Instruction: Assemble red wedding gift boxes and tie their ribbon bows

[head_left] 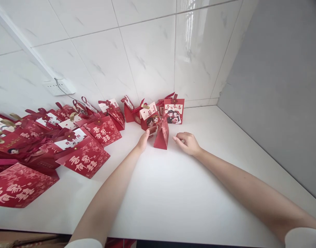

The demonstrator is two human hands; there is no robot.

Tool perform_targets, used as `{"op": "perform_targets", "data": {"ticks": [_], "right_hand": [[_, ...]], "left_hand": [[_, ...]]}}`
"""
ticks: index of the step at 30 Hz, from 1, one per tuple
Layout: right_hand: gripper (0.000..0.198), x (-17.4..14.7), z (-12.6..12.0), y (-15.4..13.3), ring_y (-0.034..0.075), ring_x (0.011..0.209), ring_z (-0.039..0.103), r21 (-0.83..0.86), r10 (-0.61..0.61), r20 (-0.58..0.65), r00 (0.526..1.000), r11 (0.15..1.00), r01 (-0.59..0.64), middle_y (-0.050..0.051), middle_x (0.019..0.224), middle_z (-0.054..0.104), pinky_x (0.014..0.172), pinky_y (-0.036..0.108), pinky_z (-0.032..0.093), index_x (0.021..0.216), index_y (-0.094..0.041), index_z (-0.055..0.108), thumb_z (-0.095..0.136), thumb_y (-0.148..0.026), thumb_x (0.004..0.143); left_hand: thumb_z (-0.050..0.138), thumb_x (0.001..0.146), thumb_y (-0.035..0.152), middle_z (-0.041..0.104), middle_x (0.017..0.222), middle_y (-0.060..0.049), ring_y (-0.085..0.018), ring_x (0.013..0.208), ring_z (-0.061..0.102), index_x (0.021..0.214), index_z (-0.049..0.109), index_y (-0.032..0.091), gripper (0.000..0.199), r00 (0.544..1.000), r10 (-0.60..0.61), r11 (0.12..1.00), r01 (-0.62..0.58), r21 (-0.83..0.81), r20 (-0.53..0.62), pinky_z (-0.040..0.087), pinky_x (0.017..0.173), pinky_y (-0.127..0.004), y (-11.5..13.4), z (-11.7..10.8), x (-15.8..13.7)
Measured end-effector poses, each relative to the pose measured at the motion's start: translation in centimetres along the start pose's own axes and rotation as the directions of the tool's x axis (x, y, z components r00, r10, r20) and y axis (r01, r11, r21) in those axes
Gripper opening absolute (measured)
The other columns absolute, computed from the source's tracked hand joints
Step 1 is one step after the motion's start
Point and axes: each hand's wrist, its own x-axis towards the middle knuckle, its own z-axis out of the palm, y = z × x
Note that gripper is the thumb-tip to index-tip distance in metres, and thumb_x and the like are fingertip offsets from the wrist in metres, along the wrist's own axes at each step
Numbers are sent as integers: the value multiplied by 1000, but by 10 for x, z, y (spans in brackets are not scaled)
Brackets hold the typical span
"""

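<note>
A small red gift box [161,137] with a peaked top stands upright on the white table, its narrow side facing me. My left hand [145,139] is at its left side, open, with fingers stretched toward the box; whether they touch it I cannot tell. To the right of the box, apart from it, my right hand [187,143] rests low over the table, fingers loosely bent and thumb apart, holding nothing. Just behind stand a box with two cartoon faces [151,119] and another picturing a cartoon couple [174,112].
Many red gift boxes with ribbons crowd the left, including a large-lettered one [87,156] and another [20,186] near the front. A tiled wall [147,51] with a socket [59,87] bounds the back. A grey panel [282,86] borders the white table [158,199] on the right.
</note>
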Motion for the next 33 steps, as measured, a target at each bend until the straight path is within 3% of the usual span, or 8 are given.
{"op": "perform_targets", "data": {"ticks": [2,4,8,11,15,21,25,33], "right_hand": [[41,1,-2,2,15,59,51,-22,12,19,1000,1000,-12,2,63,58,64,28,38,67,-21,51,42,-48,97],[40,2,-4,3,15,58,51,-61,5,102,995,998,1,1,64,59,63,28,36,69,-21,51,45,-51,95],[37,3,-1,-1,15,58,52,-193,14,268,963,980,39,1,66,62,62,28,35,70,-21,52,51,-51,92],[25,3,4,-5,16,64,56,-269,88,298,950,963,-5,3,78,66,60,27,34,80,-21,54,48,-40,96],[23,2,5,-7,16,69,59,-291,89,306,948,957,4,3,82,66,63,27,35,84,-21,53,39,-30,99],[25,2,-1,-13,16,58,50,-318,-19,112,993,947,54,1,68,60,68,29,35,73,-21,48,40,-26,96],[29,2,-2,-9,15,57,46,-206,-41,82,996,977,58,0,64,55,65,28,34,70,-22,43,36,-27,98],[31,2,2,-6,15,55,42,-42,-35,-17,999,999,34,-2,60,45,62,28,33,68,-22,36,36,-28,98]], "left_hand": [[20,89,71,49,144,-13,-31,129,50,139,46,21,75,993,67,994,-74,79,92,43,101,-46,6,-1,-3],[36,85,72,55,136,-15,-32,122,55,136,47,19,75,982,142,922,-176,344,123,43,99,-45,12,1,-5],[53,85,59,67,97,-12,-29,92,64,107,60,15,49,973,219,549,-183,816,71,45,87,-42,24,14,-11],[45,94,47,66,82,-7,-22,79,63,92,60,17,33,960,233,452,-249,857,156,45,75,-34,27,24,-13],[40,98,38,63,71,-4,-17,66,59,75,57,19,34,935,290,392,-311,866,205,40,64,-30,28,27,-16],[43,96,29,52,55,1,-12,51,47,62,46,19,36,863,492,413,-345,843,112,33,57,-27,34,37,-22],[47,94,30,52,55,2,-10,48,45,64,46,19,32,835,543,432,-365,825,85,30,52,-26,37,43,-27],[55,89,34,50,52,5,-7,44,42,64,44,19,31,862,506,538,-319,780,3,31,49,-22,37,45,-28]]}}
